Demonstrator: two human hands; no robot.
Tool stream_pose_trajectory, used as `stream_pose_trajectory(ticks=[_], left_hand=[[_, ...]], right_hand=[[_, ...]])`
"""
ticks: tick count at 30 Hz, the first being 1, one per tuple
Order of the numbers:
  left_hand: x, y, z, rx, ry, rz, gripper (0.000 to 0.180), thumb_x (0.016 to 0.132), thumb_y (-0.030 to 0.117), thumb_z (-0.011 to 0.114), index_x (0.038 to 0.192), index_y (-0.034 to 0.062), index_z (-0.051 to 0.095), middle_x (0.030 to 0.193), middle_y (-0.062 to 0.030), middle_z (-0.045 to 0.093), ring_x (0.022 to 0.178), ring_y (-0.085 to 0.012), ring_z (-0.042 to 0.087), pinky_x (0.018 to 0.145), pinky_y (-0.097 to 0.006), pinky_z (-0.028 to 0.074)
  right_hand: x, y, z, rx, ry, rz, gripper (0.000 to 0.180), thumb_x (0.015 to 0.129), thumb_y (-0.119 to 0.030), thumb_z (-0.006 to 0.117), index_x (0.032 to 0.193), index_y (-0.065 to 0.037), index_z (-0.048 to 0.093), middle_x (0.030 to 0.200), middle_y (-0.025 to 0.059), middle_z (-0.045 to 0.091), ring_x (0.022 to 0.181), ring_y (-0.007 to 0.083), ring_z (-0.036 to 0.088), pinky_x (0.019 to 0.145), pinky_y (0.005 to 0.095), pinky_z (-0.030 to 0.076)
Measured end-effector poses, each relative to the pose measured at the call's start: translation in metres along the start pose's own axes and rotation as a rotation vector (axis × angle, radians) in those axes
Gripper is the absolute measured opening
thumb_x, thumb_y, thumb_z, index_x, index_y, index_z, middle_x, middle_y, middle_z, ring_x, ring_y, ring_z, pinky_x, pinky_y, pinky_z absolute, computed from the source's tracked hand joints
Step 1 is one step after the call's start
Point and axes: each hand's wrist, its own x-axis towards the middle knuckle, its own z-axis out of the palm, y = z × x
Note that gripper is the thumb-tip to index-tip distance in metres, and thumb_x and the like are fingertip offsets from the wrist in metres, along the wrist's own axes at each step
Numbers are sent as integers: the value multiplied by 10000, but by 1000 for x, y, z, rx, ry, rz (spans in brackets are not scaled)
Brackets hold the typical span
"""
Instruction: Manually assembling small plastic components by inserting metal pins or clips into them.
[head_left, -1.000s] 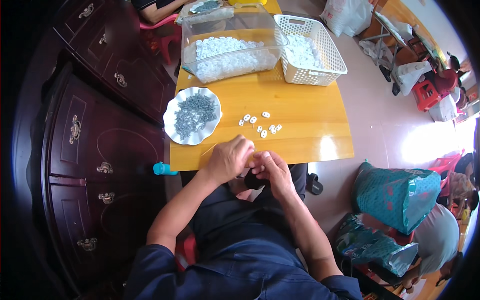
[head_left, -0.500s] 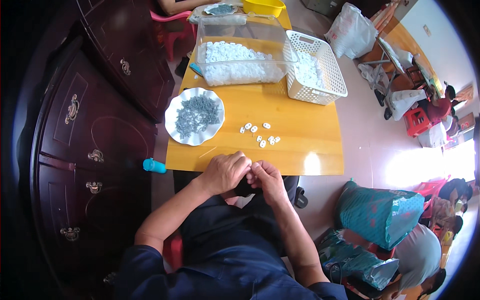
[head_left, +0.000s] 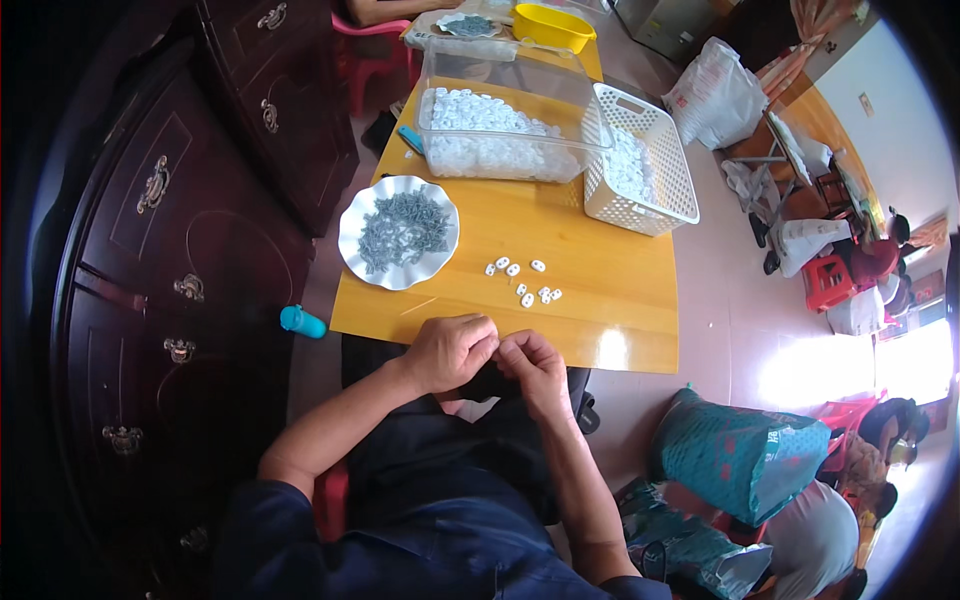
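Observation:
Both hands meet at the near edge of the wooden table. My left hand is closed, thumb and fingers pinched together, and its fingertips touch those of my right hand, which is pinched too. Whatever lies between the fingertips is too small and covered to make out. Just beyond the hands lie several small white plastic pieces with dark holes. A thin orange stick rests on the table beyond my left hand. Farther left stands a white scalloped plate heaped with small grey pieces.
At the far side are a clear plastic bin of white pieces, a white perforated basket and a yellow basin. A dark wooden cabinet borders the left; a teal bottle stands beside it. Teal bags sit at the right.
The view has turned and shifted slightly. My hands stay pinched together at the table edge, with the right hand's fingers slightly repositioned. The pieces on the table have not visibly moved.

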Motion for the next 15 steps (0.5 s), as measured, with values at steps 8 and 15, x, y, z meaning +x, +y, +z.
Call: stream_pose_trajectory(ticks=[8, 15], left_hand=[[-2, -16, 7, -94, 122, -48, 121, 949, 102, 645, 880, 8, 615, 743, -139, 645, 645, -299, 654, 579, -374, 485], [-8, -20, 7, -135, 133, -89, 70, 917, 42, 671, 882, 5, 622, 723, -76, 636, 597, -144, 617, 548, -300, 466]], right_hand=[[29, -28, -6, -575, 243, -281, 147, 915, -173, 737, 907, -33, 694, 803, 98, 678, 608, 156, 629, 596, 328, 507], [82, -37, -26, -993, 318, -475, 90, 895, -153, 697, 889, -65, 717, 862, 138, 699, 742, 343, 693, 671, 439, 544]])
